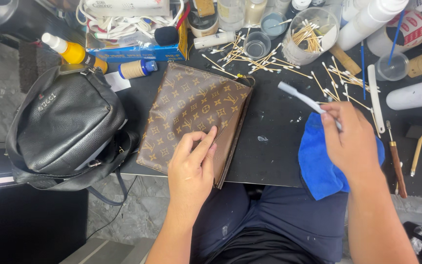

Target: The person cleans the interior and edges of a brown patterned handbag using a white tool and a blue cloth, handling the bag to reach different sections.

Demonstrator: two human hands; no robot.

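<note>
A flat brown patterned pouch [191, 117] lies on the black tabletop [269, 151], its near corner reaching the edge closest to the person. The left hand [191, 168] rests on the near right part of the pouch, fingers [206, 144] bent and pressing flat on its surface, gripping nothing. To the right of the pouch, well apart from it, the right hand [350, 142] is closed around the handle of a white toothbrush [301, 98], whose head points up and left, back toward the pouch's far right corner. Under that hand, a blue cloth [318, 166] lies draped over the near edge of the tabletop.

Just left of the pouch sits a black leather bag [67, 127], its strap hanging over the edge. Beyond the pouch's far edge stand a blue cardboard box [142, 51] and a small bottle with a blue cap [137, 68] lying on its side. Farther right of these, cotton swabs [250, 58] lie scattered across the tabletop, and a clear plastic cup [311, 36] holds more of them. At the far right of the pouch, past the right hand, a wooden-handled tool [396, 161] lies near the edge.
</note>
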